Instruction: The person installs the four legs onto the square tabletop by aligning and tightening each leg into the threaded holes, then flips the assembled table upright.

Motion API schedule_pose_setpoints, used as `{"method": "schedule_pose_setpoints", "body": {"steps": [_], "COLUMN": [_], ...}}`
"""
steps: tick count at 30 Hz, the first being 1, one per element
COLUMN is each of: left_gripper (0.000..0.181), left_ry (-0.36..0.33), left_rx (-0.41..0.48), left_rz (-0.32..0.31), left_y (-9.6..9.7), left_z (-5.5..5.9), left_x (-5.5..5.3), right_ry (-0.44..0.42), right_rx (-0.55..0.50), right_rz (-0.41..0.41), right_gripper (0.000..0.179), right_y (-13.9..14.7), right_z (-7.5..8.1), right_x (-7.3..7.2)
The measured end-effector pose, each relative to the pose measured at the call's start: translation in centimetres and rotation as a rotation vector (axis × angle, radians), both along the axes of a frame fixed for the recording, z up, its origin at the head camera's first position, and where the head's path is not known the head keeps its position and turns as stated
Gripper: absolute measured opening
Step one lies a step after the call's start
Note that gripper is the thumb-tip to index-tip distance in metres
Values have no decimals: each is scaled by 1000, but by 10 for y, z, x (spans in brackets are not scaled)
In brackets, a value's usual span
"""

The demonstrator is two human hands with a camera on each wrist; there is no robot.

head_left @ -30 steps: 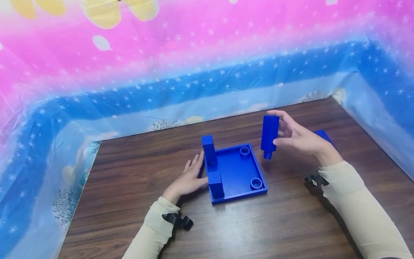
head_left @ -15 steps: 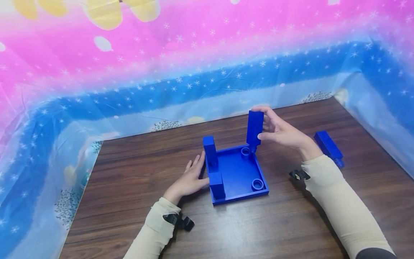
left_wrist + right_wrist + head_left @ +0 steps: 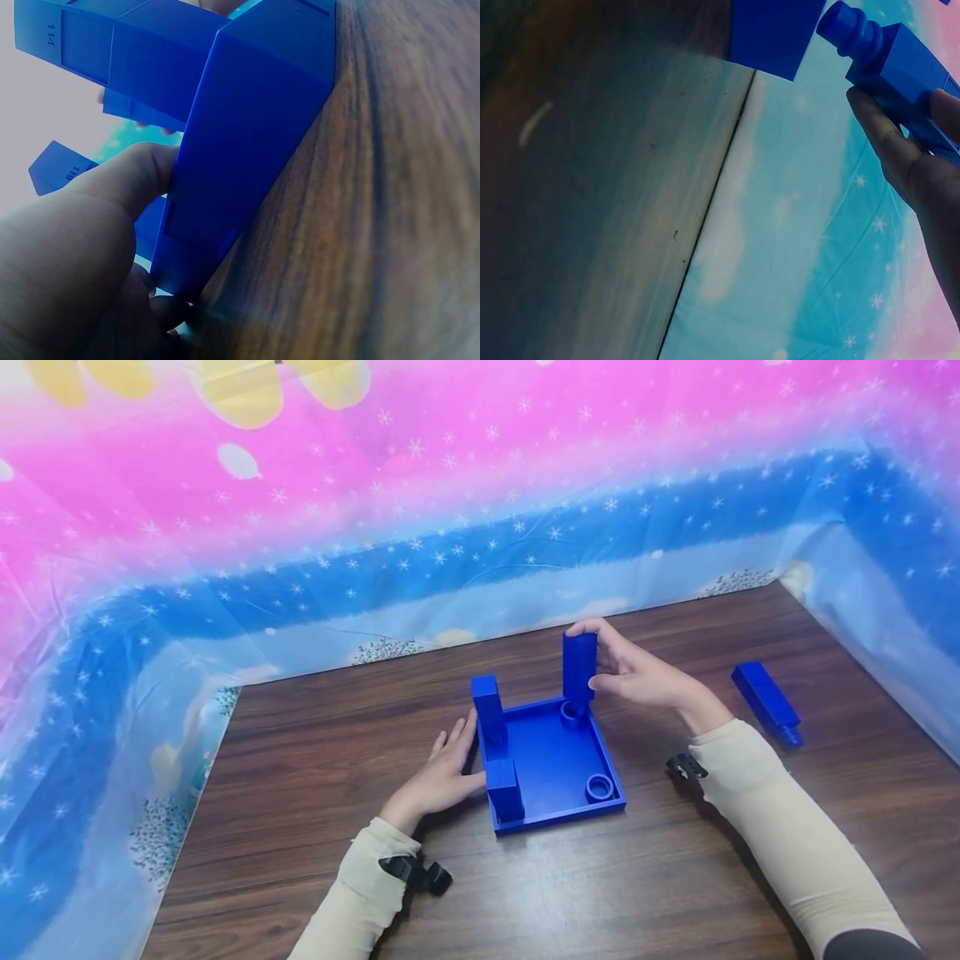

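Observation:
A blue square tray (image 3: 547,760) with a low rim lies on the table. Square blue legs stand upright at its left corners, one far (image 3: 487,706) and one near (image 3: 506,789). My left hand (image 3: 438,783) rests against the tray's left side, fingers extended; in the left wrist view its thumb (image 3: 127,176) touches the rim. My right hand (image 3: 645,672) grips another blue leg (image 3: 578,664) by its side and top, ringed end down, close over the far right round socket (image 3: 570,716). That ringed end (image 3: 851,34) shows near the tray's corner (image 3: 772,34) in the right wrist view.
An open round socket (image 3: 599,788) sits at the tray's near right corner. A loose blue leg (image 3: 767,702) lies on the brown wooden table (image 3: 337,735), right of my right hand. A patterned cloth (image 3: 450,560) hangs along the table's back and sides.
My right hand has carried the leg left from beside the tray to over the far right socket, then slightly lower. The loose leg at right has come into full view. My left hand stays put.

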State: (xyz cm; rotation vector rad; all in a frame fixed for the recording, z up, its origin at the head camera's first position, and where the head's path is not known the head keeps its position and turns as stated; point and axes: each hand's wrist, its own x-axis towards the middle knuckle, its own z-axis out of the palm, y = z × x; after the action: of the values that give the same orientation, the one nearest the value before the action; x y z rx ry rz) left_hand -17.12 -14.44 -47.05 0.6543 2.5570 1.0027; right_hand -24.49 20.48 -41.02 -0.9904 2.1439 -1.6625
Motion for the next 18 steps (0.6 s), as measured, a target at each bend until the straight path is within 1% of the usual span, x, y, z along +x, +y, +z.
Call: {"method": "schedule_pose_setpoints", "body": {"steps": [5,14,18], "left_gripper": [105,105,105], "left_ry": [2,5,4], "left_rx": [1,-1,-7], "left_rz": [2,-2,2], "left_y": [0,0,0], "left_z": [0,-1,-1], "left_x": [0,0,0], "right_ry": [18,75,83], "right_rx": [7,46,68], "right_rz": [2,-5,19], "right_gripper": [67,62,57], "right_y": [-5,-11,-12], "right_z": [-3,-3,-6], "right_x": [2,4,3]}}
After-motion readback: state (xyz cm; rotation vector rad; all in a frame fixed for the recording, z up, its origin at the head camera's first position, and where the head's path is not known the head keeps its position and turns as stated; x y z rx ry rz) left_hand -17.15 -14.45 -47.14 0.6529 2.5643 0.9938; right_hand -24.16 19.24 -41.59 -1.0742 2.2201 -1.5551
